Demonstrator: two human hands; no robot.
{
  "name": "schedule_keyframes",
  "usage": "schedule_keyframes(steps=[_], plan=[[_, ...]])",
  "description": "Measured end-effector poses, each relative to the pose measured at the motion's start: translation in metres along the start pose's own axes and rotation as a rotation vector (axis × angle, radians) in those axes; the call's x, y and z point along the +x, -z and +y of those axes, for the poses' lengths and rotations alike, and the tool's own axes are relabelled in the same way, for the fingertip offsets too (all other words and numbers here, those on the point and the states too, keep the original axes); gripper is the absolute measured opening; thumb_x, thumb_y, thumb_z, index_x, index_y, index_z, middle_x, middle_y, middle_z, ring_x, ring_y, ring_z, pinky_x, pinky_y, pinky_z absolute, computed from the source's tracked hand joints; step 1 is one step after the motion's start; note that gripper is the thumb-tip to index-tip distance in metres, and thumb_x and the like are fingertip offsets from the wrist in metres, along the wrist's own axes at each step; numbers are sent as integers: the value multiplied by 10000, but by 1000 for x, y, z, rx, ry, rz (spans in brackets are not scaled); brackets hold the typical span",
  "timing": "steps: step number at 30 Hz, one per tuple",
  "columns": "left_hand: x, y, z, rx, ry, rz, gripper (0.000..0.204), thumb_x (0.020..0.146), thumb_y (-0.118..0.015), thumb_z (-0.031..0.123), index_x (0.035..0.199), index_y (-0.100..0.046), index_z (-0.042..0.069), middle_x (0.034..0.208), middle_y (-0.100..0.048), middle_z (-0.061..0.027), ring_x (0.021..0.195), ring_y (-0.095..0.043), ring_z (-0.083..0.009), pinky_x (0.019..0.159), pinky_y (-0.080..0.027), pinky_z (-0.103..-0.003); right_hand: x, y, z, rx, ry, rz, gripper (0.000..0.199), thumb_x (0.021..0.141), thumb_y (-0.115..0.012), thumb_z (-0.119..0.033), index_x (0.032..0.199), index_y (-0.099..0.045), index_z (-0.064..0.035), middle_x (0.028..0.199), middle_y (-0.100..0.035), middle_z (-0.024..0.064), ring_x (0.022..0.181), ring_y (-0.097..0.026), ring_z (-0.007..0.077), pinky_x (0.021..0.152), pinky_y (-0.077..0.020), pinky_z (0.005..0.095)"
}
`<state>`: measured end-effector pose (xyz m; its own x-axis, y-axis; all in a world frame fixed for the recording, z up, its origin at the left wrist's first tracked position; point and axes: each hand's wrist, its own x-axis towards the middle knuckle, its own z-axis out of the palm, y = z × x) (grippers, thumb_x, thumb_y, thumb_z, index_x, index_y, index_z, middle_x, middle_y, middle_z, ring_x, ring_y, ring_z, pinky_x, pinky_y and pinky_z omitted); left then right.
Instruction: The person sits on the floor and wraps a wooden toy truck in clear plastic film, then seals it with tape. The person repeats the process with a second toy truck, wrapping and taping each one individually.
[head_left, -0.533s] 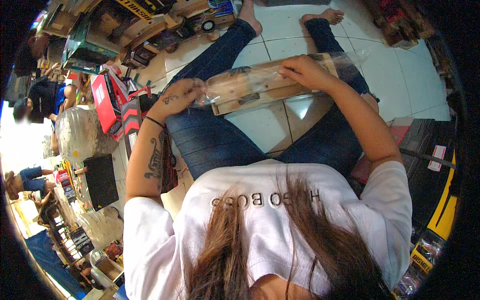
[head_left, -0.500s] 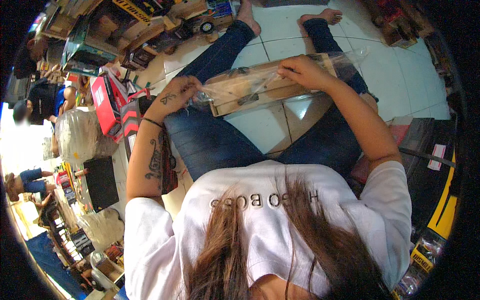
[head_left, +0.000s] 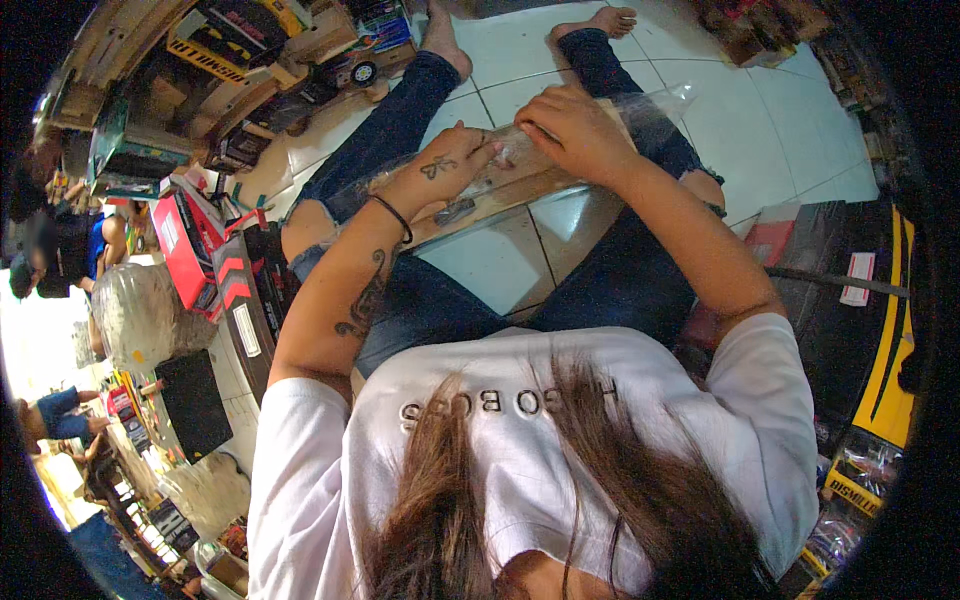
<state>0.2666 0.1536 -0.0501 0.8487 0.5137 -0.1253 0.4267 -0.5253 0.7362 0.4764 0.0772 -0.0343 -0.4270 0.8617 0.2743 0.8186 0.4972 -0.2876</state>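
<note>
We're on L head cam, wide fisheye, facing down, v. near, past white short-sleeved tee (head_left: pixel 510 460) toward long plastic-wrapped tan wooden piece (head_left: pixel 528 187).

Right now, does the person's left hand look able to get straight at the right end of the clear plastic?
Probably not: the left hand is nearer the other end, and the right hand sits between it and the clear plastic's right end.

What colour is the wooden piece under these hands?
The wooden piece is light brown; head view.
</note>
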Motion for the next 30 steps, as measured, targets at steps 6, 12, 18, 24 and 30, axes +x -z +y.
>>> schedule_keyframes(steps=[6, 12, 18, 24, 30], plan=[[2, -4, 0, 46, -32, 25, 353, 967, -458, 309, 909, -630, 7, 807, -590, -165, 738, -581, -324, 778, -452, -395, -23, -11, 8, -340, 97, -147, 207, 838, -609, -225, 966, -624, -62, 927, -629, 46, 930, -571, 236, 915, -398, 398], [2, -6, -4, -4, -3, 45, 383, 971, -448, 315, 873, -625, -10, 796, -577, -179, 725, -567, -312, 758, -446, -396, -71, 52, 120, -287, -177, -292, 235, 875, -572, -290, 822, -646, -73, 765, -637, 98, 824, -591, 290, 794, -434, 416], [4, -14, -15, -68, -71, 101, 405, 964, -465, 312, 842, -628, -38, 733, -571, -215, 661, -546, -343, 663, -423, -420, -76, 112, 88, -791, -549, 153, 230, 834, -632, -232, 1020, -638, -98, 1035, -628, 94, 1018, -550, 294, 873, -407, 437], [3, -9, -6, -195, 49, 21, 330, 922, -537, 286, 855, -617, -27, 787, -585, -205, 765, -559, -348, 712, -443, -403, -2, -10, 9, -31, 152, -248, 261, 835, -638, -293, 957, -627, -63, 962, -617, 119, 953, -551, 327, 864, -432, 417], [-67, 11, -26, 571, -330, 347, 268, 859, -603, 281, 942, -655, 32, 975, -582, -133, 968, -535, -310, 801, -442, -388, -4, -36, 18, 199, 30, -161, 237, 895, -565, -242, 837, -579, -12, 785, -575, 181, 768, -559, 354, 712, -447, 446]])
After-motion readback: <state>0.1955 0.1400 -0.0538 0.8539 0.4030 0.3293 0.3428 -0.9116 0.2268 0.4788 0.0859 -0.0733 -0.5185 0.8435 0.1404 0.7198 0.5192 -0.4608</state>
